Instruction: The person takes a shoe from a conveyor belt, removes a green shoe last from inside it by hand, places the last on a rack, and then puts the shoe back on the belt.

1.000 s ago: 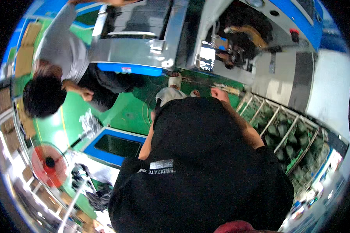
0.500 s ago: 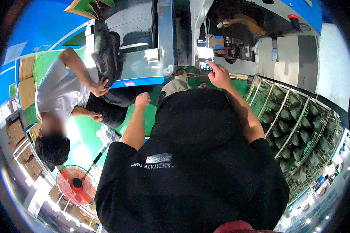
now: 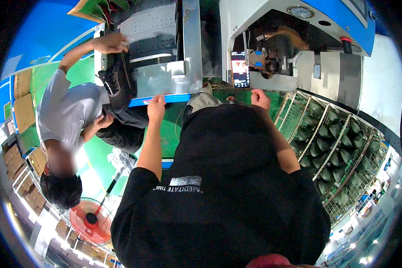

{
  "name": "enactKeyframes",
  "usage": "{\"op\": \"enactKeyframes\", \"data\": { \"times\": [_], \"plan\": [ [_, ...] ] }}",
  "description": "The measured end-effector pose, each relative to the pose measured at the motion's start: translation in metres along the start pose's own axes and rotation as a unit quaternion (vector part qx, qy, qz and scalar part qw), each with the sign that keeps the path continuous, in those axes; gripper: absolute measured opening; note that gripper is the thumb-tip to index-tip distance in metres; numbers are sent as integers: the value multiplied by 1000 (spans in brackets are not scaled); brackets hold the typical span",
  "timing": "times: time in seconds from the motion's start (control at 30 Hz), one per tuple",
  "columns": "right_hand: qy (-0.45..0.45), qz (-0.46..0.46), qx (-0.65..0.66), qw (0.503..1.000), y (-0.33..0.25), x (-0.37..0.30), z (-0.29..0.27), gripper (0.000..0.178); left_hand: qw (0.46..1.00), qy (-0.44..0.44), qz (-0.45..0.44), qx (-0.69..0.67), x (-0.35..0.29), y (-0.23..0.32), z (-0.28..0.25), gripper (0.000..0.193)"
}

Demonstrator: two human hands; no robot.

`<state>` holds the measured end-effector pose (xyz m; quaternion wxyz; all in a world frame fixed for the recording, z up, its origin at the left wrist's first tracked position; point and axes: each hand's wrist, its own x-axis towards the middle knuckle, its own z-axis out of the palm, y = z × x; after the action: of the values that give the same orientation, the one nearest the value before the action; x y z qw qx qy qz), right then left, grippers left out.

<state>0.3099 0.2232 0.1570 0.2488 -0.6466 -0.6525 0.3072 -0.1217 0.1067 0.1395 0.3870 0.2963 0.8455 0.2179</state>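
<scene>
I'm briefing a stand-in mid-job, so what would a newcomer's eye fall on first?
Probably the lit phone at upper centre-right, just beyond the right hand. Next, the red fan at lower left would stand out against the pale surroundings. On the right, the wire rack full of dark, rounded pieces also catches attention.

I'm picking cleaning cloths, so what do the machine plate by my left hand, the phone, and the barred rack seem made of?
Machine plate: likely bare steel, smooth, grey, with bright glints. Phone: probably smooth glass across its lit front. Barred rack: perhaps painted metal, given slim pale bars.
</scene>
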Motion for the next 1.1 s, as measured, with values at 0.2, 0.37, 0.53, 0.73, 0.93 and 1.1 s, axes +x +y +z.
{"op": "enactKeyframes", "data": {
  "times": [0.2, 0.37, 0.53, 0.73, 0.93, 1.1],
  "plan": [
    [-193, -37, -47, 979, 100, -8, -6, 22, 994, 104, 20, 20, 21, -24, -13, 41],
    [-374, -11, -252, 893, 245, -47, -13, 28, 981, 156, 70, 89, 1, -7, 45, 68],
    [-272, 113, -204, 934, 303, -78, -26, 43, 993, 38, -1, 109, -34, -41, 116, 80],
    [-307, -11, -184, 934, 303, -79, -26, 44, 944, -304, 80, 99, -24, -217, 192, 36],
    [-312, 206, -81, 924, 238, -61, -19, 40, 906, -195, 144, 348, -44, -177, 137, 26],
    [-301, 204, -123, 923, 267, -61, -19, 27, 992, -8, -89, -91, -71, -98, 70, 31]
  ]
}}
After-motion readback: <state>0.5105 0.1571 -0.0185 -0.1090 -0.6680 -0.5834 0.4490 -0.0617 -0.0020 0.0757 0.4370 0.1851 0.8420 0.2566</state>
